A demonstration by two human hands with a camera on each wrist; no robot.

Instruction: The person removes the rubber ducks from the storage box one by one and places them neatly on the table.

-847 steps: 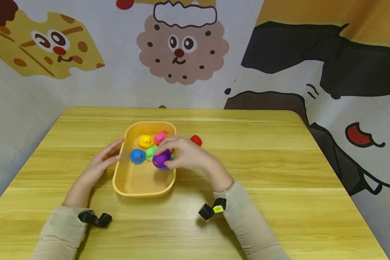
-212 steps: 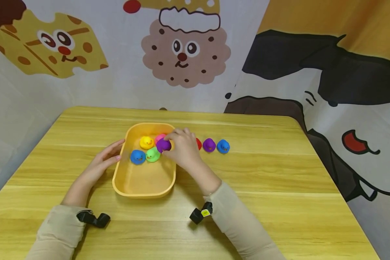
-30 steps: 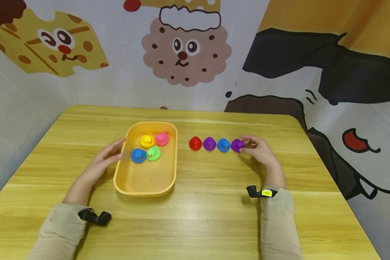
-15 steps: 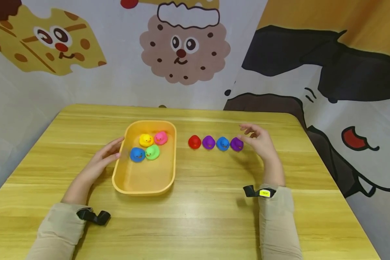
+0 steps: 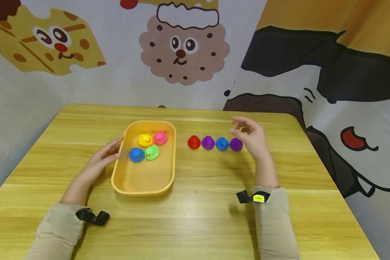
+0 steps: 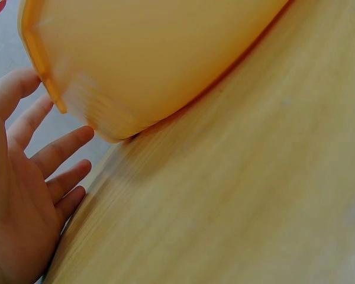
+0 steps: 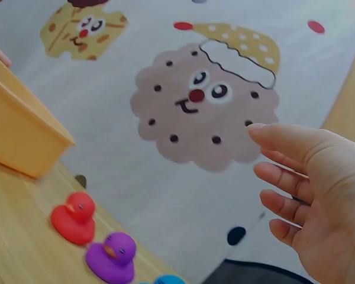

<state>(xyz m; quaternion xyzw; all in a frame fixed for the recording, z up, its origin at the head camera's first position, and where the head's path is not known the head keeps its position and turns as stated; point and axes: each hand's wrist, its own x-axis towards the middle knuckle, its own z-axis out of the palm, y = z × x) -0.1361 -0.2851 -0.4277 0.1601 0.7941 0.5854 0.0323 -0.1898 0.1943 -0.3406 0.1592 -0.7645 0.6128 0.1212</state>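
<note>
My left hand (image 5: 95, 164) rests against the left rim of a yellow plastic tub (image 5: 143, 180), its fingers loosely spread; the left wrist view has the fingertips (image 6: 83, 135) right at the tub's side. Inside are a yellow duck (image 5: 145, 141), a pink duck (image 5: 160, 138), a blue duck (image 5: 137, 155) and a light green duck (image 5: 151, 152). Right of the tub a row runs from a red duck (image 5: 194, 142) through a purple duck (image 5: 208, 143) and another blue duck (image 5: 222, 144) to a second purple duck (image 5: 236, 144). Above the row's right end hovers my empty right hand (image 5: 251, 137), fingers relaxed.
All of this is on a wooden table (image 5: 208, 216) with rounded far corners. Behind it hangs a white cloth (image 5: 117, 90) printed with cartoon food faces. Both wrists wear small black cameras, one a right wrist camera (image 5: 247, 197).
Since the oldest frame, two purple ducks and a blue one went from tub to row. Within the last second my right hand let go of the last purple duck, rose and drifted left.
</note>
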